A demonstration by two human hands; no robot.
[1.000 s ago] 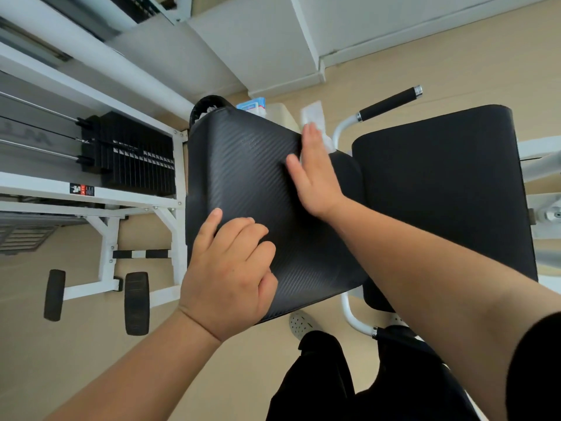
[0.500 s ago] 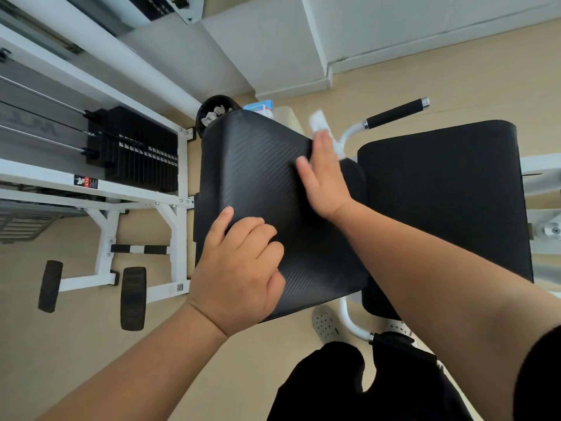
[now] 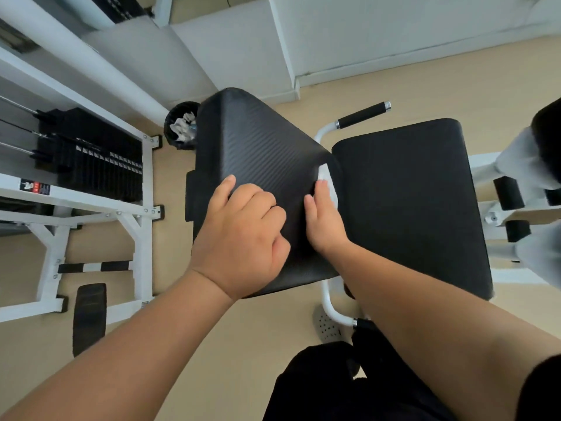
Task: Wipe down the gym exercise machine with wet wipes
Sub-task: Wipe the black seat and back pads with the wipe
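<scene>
Now the pad (image 3: 258, 165), black, ribbed and tilted, fills the middle of the view, and both hands are on it. The left hand (image 3: 243, 235) rests on the pad's near half. Its fingers are folded in toward the palm and its thumb points up along the pad's left side. It is clenched and grasps nothing that shows. The right hand (image 3: 326, 220) lies along the pad's right edge, thumb on the pad's face and fingers laid out fairly straight, not closed into a grasp. It presses the wipe (image 3: 326, 177) against that edge. The wipe, white and crumpled, shows just past the fingertips and along the hand's outer side, at the seam where the pad meets the seat (image 3: 409, 202).

The seat, flat and black, sits just right of the pad. A black-gripped handle (image 3: 362, 115) on a white tube sticks out beyond the pad's far right corner. A round bin (image 3: 180, 126) holding white scraps stands at the pad's far left corner, partly hidden by it. The weight stack (image 3: 91, 159), in a white frame, stands well left of the pad. A pale perforated shoe (image 3: 326, 326) is on the floor below the pad's near right corner.
</scene>
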